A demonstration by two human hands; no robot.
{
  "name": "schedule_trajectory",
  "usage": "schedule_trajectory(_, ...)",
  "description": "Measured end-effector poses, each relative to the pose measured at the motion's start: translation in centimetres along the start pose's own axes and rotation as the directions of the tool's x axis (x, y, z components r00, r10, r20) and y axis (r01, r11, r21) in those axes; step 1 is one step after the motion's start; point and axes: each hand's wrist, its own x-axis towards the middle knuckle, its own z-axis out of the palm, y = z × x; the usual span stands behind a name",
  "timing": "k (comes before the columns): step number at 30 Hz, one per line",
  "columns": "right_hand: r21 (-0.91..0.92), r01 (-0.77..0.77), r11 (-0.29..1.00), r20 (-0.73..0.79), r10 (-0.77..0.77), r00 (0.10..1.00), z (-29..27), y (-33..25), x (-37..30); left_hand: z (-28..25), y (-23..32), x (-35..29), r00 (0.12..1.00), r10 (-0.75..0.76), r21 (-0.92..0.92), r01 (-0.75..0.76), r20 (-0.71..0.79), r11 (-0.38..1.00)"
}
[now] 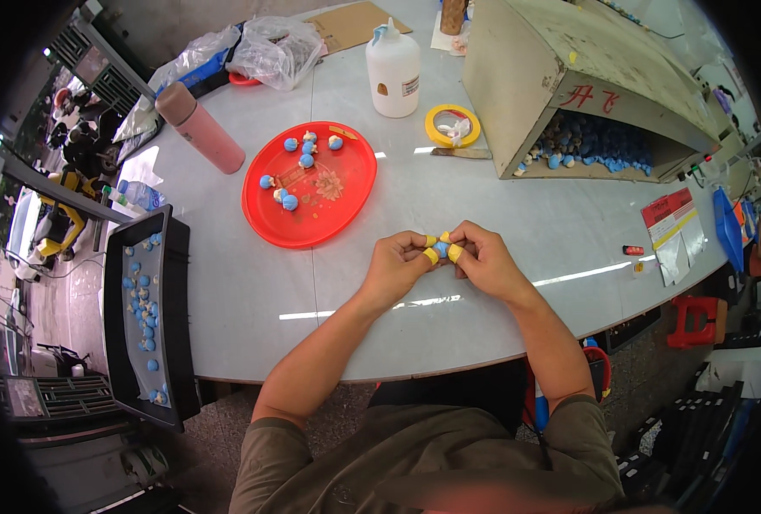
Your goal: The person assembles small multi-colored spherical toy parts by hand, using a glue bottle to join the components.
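Between my two hands is a small blue piece (441, 250), partly covered by the fingertips, so its full shape cannot be made out. My left hand (395, 267) pinches it from the left and my right hand (488, 264) from the right. Yellow tape wraps the thumbs and index fingertips of both hands. Up and to the left of the hands, a round red tray (265, 224) carries several small blue and cream pieces, one of them a blue ball-like piece (290, 202). Both hands are just above the grey tabletop (415, 343).
A white squeeze bottle (392, 77), a pink flask (200, 128), a yellow tape roll (432, 128) and a flat blade (462, 153) lie beyond my hands. A metal bin (518, 103) at the right holds many blue pieces. A black tray (182, 317) stands at the left edge.
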Motion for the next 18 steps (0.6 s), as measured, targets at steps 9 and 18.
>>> schedule_trajectory(9,0.108,-0.092,0.990,0.047,0.087,0.995,-0.40,0.08,0.15,0.15,-0.04,-0.05,1.000,0.004,0.077,-0.003,-0.015,0.997)
schedule_trajectory(18,0.016,-0.067,0.998,0.052,0.066,0.996,-0.14,0.02,-0.03,-0.02,-0.60,0.08,1.000,0.000,0.164,0.003,-0.019,0.986)
